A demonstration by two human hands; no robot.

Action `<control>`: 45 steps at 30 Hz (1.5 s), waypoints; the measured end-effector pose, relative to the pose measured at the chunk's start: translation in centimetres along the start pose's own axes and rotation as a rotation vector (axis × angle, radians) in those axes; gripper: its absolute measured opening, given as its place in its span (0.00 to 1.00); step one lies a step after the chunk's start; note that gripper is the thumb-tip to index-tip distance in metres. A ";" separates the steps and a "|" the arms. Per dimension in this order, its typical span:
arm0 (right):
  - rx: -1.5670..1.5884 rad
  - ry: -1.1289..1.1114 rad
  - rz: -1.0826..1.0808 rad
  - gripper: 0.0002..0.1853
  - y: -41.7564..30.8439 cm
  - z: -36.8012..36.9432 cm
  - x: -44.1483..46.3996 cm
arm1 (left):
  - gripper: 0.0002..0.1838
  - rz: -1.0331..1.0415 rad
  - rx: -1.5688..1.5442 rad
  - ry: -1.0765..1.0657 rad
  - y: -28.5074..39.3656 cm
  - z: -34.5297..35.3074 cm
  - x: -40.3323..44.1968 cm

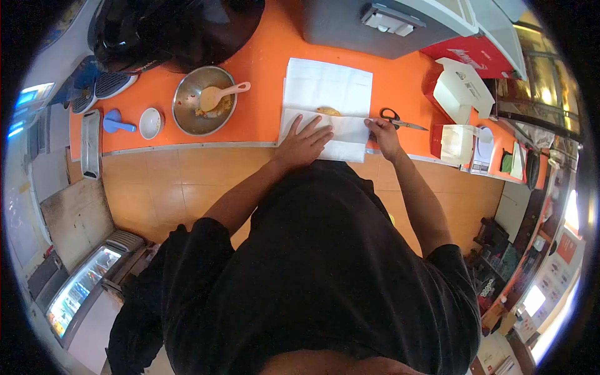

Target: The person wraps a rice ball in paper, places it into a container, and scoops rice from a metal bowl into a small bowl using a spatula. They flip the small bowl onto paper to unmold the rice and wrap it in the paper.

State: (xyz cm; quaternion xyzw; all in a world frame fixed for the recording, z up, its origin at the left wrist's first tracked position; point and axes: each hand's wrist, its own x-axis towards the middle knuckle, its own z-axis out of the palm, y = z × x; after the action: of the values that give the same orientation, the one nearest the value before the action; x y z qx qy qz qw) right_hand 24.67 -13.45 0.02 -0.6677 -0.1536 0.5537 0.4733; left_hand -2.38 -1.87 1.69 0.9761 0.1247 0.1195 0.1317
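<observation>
White paper sheets [328, 78] lie on the orange counter, the near part folded up over a piece of browned food [328, 111] that shows only at its far edge. My left hand [304, 142] rests flat on the folded paper with its fingers spread. At the right edge of the fold, my right hand [384, 137] pinches the paper between thumb and fingers. Just beyond that hand lie black-handled scissors [409, 124], blades pointing right.
Left on the counter [262, 81] stand a metal bowl [181, 100] with a pink rice paddle [215, 97], a white small bowl [150, 124], a blue-handled tool [119, 123] and a metal tray [91, 144]. Open cartons [456, 90] stand right; a grey box [337, 31] is behind.
</observation>
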 end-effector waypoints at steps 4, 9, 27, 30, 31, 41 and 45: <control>-0.009 -0.031 -0.001 0.10 0.3 -0.5 0.8 | 0.26 0.008 0.040 -0.012 0.1 0.4 0.2; -0.027 -0.034 0.007 0.10 -1.5 0.2 0.5 | 0.26 -0.042 0.041 -0.019 0.4 0.4 0.6; -1.548 -0.208 -0.276 0.21 -9.5 8.2 11.1 | 0.25 -0.105 -0.006 -0.009 0.3 0.9 1.8; -1.502 -0.260 -0.515 0.18 -9.3 7.1 11.1 | 0.24 -0.083 0.015 0.009 0.2 0.8 2.1; -1.399 -0.311 -0.702 0.16 -9.4 7.0 10.7 | 0.23 -0.068 0.027 0.023 0.2 0.7 2.1; -1.342 -0.314 -0.986 0.10 -8.0 6.0 2.5 | 0.19 -0.249 0.057 0.320 -2.7 -1.6 4.4; -1.304 -0.193 -0.982 0.08 -7.4 6.0 0.9 | 0.10 -0.116 0.068 0.185 -5.5 -1.9 3.7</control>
State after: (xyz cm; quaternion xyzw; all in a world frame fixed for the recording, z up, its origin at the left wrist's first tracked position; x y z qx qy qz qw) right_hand 22.04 -6.28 5.73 -0.6148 -0.7592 0.1377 0.1633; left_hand -0.56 4.69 2.59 0.9559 0.1968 0.1971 0.0934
